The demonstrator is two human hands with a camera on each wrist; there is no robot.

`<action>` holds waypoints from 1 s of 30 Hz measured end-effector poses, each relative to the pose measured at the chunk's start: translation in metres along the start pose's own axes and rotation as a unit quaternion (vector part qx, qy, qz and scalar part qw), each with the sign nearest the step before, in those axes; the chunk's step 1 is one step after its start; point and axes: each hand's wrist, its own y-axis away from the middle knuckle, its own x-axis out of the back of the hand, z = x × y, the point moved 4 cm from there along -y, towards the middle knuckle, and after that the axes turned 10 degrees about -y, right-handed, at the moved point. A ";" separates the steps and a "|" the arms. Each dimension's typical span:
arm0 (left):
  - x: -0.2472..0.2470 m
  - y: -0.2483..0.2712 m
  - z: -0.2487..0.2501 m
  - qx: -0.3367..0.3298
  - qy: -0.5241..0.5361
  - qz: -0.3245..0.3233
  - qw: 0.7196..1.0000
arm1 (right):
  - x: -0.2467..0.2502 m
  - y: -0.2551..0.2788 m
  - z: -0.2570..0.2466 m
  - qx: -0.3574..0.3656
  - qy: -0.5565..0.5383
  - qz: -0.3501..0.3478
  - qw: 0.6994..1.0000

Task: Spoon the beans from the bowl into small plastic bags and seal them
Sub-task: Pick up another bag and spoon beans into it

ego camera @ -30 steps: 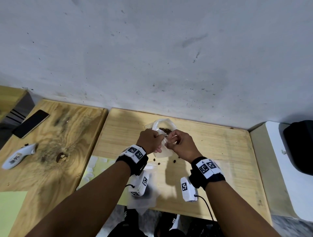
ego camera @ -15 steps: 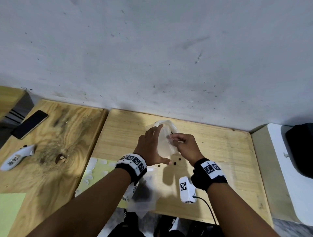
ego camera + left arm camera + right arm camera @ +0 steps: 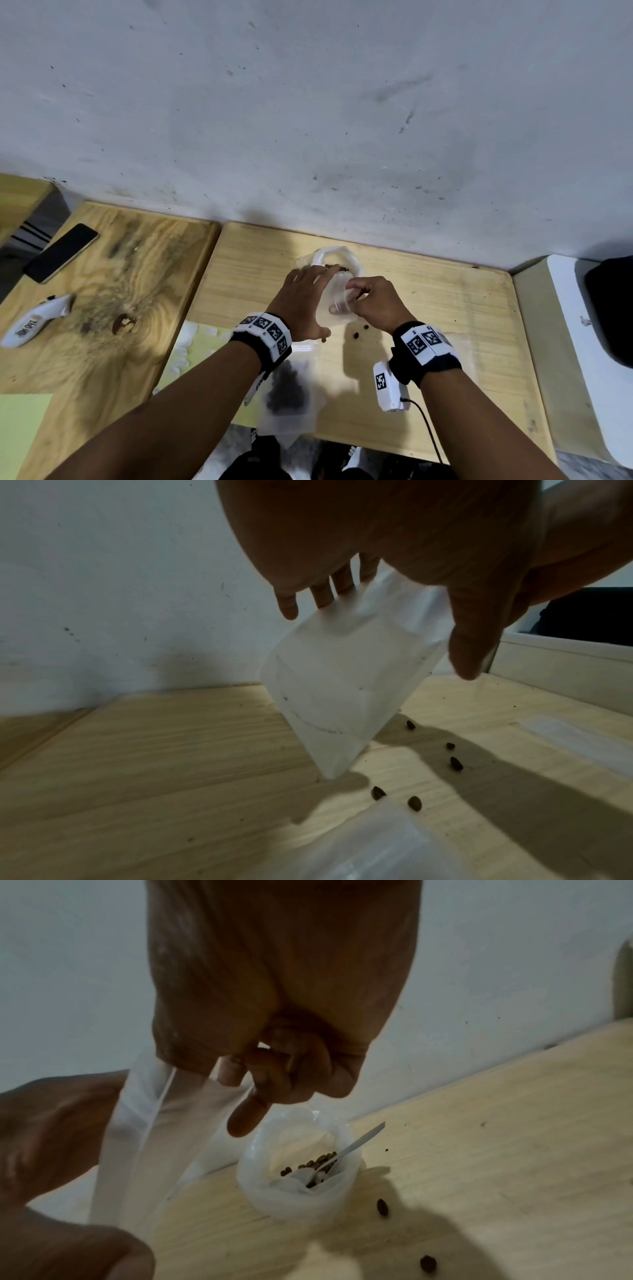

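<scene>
Pale wooden table (image 3: 445, 308), grey wall (image 3: 308, 102), left fingers (image 3: 322, 596) straight, right fingers (image 3: 246, 1118) pinching bag (image 3: 335, 696)

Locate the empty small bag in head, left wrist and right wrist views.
Head: empty small bag at centre, between both hands.
Left wrist: centre, hanging below the left hand.
Right wrist: left side, hanging from the right hand.
Shared landmark: loose beans on the table by the bag.

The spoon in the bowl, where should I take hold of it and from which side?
Grip the spoon by its free handle end, coming from the right hand's side: the handle sticks up over the bowl's rim, while its scoop lies among the beans.
</scene>
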 end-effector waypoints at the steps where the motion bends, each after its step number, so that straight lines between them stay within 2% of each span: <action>1: 0.000 0.000 -0.001 0.005 0.004 -0.003 1.000 | -0.001 -0.001 0.001 0.004 0.011 0.004 1.000; 7: -0.003 -0.003 0.000 0.007 0.060 0.012 0.998 | -0.004 -0.014 0.014 -0.005 0.086 -0.005 0.996; 11: -0.003 -0.005 -0.006 0.024 0.114 0.015 0.993 | -0.004 -0.015 0.018 -0.016 0.046 -0.006 0.999; 17: -0.010 -0.009 -0.016 0.053 0.135 -0.034 0.989 | -0.009 -0.016 0.025 -0.047 0.020 -0.011 0.999; 19: -0.013 -0.011 -0.022 0.085 0.155 -0.047 0.983 | -0.005 -0.016 0.023 -0.063 -0.032 0.005 0.997; 20: -0.014 -0.012 -0.027 0.110 0.171 -0.050 0.978 | 0.000 -0.017 0.023 -0.070 -0.070 0.030 0.995; 22: -0.017 -0.013 -0.038 0.173 0.219 -0.054 0.959 | 0.017 -0.019 0.030 -0.068 -0.095 0.133 0.984; 24: -0.021 -0.014 -0.050 0.234 0.282 -0.056 0.929 | 0.037 -0.018 0.039 -0.069 -0.043 0.235 0.969; 25: -0.022 -0.014 -0.053 0.254 0.307 -0.059 0.915 | 0.043 -0.018 0.044 -0.086 -0.012 0.254 0.963; 27: -0.024 -0.017 -0.057 0.270 0.340 -0.070 0.898 | 0.049 -0.024 0.057 -0.138 0.035 0.237 0.961; 30: -0.024 -0.025 -0.054 0.260 0.362 -0.093 0.891 | 0.048 -0.035 0.071 -0.214 0.076 0.156 0.961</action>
